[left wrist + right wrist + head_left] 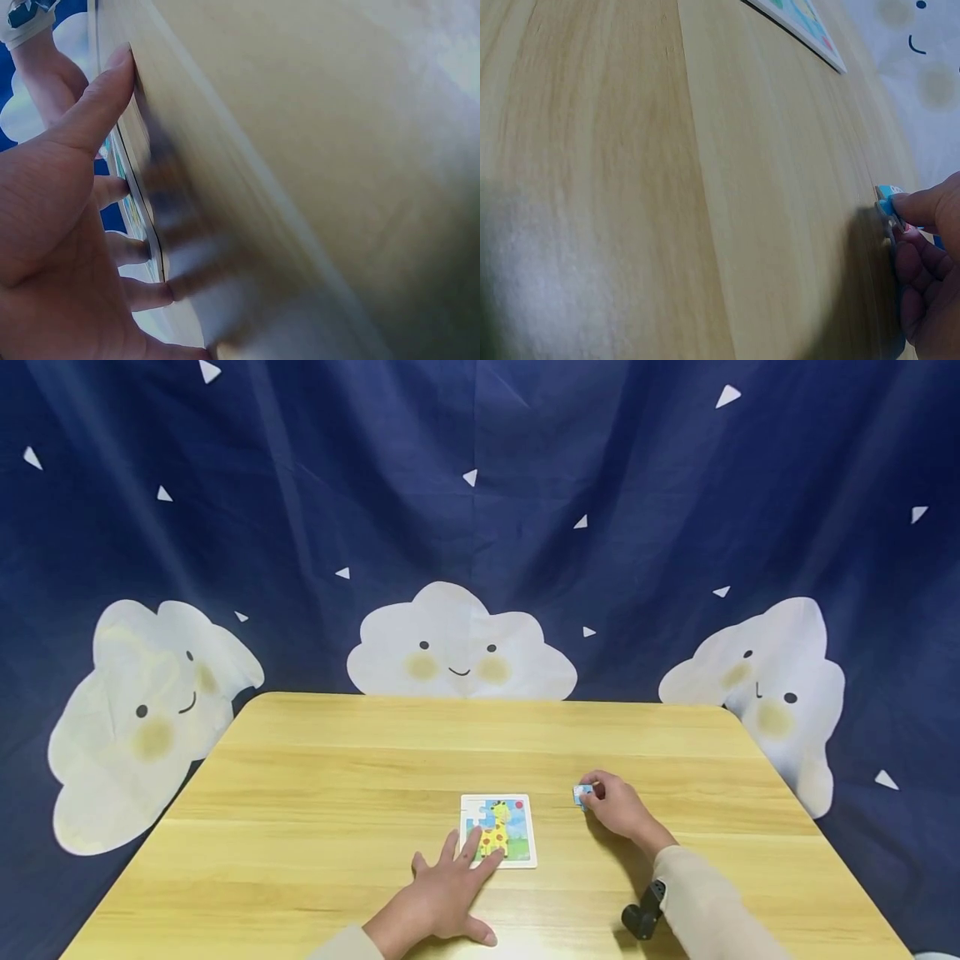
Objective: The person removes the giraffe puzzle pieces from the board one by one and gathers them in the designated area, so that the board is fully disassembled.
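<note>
A giraffe jigsaw puzzle [517,831] in a white-bordered tray lies on the table, with a white unfilled area at its upper left. My left hand [450,893] is spread out, its fingertips resting on the puzzle's lower left. The left wrist view shows the same left hand [67,247] side-on, thumb apart from the fingers. To the right of the puzzle, my right hand [618,806] pinches a blue jigsaw piece [579,793] at the tabletop. In the right wrist view the piece [889,196] sits under my thumb; the fingers partly hide it.
The pale wooden table [337,777] extends on all sides of the puzzle. Behind its far edge hangs a dark blue curtain [420,510] printed with smiling clouds. A black device [643,914] is fixed at my right wrist.
</note>
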`<act>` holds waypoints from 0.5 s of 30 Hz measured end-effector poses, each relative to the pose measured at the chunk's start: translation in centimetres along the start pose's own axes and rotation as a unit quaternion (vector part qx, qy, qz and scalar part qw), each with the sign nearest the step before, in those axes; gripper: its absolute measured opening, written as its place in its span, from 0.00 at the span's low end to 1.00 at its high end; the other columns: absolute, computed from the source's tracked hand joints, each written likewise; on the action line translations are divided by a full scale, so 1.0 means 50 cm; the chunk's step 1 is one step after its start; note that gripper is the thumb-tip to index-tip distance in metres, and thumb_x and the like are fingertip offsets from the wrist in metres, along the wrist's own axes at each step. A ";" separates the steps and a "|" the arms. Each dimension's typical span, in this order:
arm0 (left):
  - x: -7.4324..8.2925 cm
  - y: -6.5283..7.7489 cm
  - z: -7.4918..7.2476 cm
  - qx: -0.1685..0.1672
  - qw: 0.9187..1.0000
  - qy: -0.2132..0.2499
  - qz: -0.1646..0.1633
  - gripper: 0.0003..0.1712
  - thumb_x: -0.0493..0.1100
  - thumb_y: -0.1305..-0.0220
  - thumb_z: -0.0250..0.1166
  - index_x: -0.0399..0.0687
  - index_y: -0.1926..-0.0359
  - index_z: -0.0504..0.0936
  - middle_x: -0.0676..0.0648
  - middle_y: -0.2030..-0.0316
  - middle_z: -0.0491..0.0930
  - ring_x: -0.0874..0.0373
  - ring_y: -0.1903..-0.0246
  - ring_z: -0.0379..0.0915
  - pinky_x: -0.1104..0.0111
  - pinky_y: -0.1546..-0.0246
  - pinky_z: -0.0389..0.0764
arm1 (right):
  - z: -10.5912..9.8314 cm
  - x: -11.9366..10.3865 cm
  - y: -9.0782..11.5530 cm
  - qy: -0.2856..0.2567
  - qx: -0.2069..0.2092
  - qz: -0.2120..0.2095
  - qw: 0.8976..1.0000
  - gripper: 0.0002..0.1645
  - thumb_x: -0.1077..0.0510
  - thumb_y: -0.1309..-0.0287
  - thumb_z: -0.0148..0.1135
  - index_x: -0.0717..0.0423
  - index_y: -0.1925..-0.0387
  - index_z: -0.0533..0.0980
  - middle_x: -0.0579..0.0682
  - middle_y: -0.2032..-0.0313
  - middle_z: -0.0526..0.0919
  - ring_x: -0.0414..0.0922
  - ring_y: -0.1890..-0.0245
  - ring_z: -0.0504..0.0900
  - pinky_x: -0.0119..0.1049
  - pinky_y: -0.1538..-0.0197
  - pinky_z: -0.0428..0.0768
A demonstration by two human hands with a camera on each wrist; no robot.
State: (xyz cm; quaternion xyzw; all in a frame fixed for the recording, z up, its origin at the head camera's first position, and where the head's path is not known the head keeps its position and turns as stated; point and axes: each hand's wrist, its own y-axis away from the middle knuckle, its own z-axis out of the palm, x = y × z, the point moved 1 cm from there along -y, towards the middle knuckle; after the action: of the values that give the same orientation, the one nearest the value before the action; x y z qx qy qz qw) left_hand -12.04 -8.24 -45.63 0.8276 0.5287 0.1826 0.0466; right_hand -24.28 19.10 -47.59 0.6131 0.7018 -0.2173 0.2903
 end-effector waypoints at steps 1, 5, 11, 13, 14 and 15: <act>0.000 0.001 -0.001 0.001 1.000 -0.001 -0.001 0.59 0.74 0.65 0.66 0.67 0.29 0.57 0.42 0.27 0.49 0.34 0.32 0.47 0.26 0.54 0.58 | -0.001 0.000 0.000 0.001 0.001 -0.002 1.000 0.12 0.62 0.41 0.59 0.60 0.54 0.75 0.50 0.71 0.75 0.44 0.72 0.70 0.33 0.72 0.68; 0.002 0.001 -0.001 -0.002 1.000 -0.005 -0.003 0.59 0.75 0.65 0.66 0.68 0.29 0.56 0.42 0.27 0.48 0.35 0.31 0.47 0.27 0.54 0.59 | -0.004 0.002 0.003 0.008 0.000 -0.013 1.000 0.14 0.63 0.42 0.60 0.62 0.54 0.75 0.50 0.70 0.76 0.44 0.71 0.71 0.34 0.69 0.69; 0.004 0.000 -0.002 -0.014 1.000 -0.001 -0.005 0.58 0.74 0.64 0.66 0.69 0.29 0.55 0.43 0.27 0.47 0.36 0.31 0.45 0.27 0.53 0.58 | -0.004 0.002 0.006 0.025 0.011 -0.026 0.999 0.16 0.63 0.45 0.63 0.65 0.54 0.75 0.53 0.66 0.78 0.45 0.66 0.74 0.39 0.62 0.74; 0.003 0.000 -0.002 -0.014 1.000 -0.001 -0.006 0.58 0.74 0.64 0.66 0.70 0.29 0.55 0.43 0.27 0.46 0.36 0.31 0.45 0.27 0.53 0.58 | -0.004 0.002 0.005 0.028 0.013 -0.031 0.999 0.16 0.63 0.45 0.63 0.65 0.54 0.76 0.54 0.64 0.78 0.46 0.65 0.74 0.41 0.61 0.74; 0.002 0.000 -0.003 -0.013 1.000 -0.003 -0.007 0.58 0.74 0.64 0.66 0.70 0.29 0.55 0.43 0.27 0.46 0.36 0.31 0.45 0.27 0.53 0.58 | -0.004 0.002 0.004 0.028 0.014 -0.033 0.999 0.17 0.63 0.45 0.63 0.65 0.54 0.76 0.55 0.64 0.77 0.46 0.64 0.74 0.42 0.60 0.75; 0.002 0.001 -0.003 -0.013 1.000 -0.004 -0.008 0.58 0.74 0.64 0.66 0.70 0.29 0.55 0.44 0.27 0.46 0.36 0.31 0.45 0.27 0.53 0.58 | -0.003 0.002 0.004 0.028 0.015 -0.035 0.999 0.17 0.63 0.45 0.64 0.65 0.54 0.76 0.56 0.63 0.77 0.47 0.64 0.74 0.43 0.59 0.75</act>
State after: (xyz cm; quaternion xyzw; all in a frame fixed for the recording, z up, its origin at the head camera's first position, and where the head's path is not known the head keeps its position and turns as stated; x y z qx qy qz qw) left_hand -12.02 -8.17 -45.45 0.8232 0.5330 0.1859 0.0610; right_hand -24.14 19.32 -47.52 0.5985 0.7272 -0.2208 0.2535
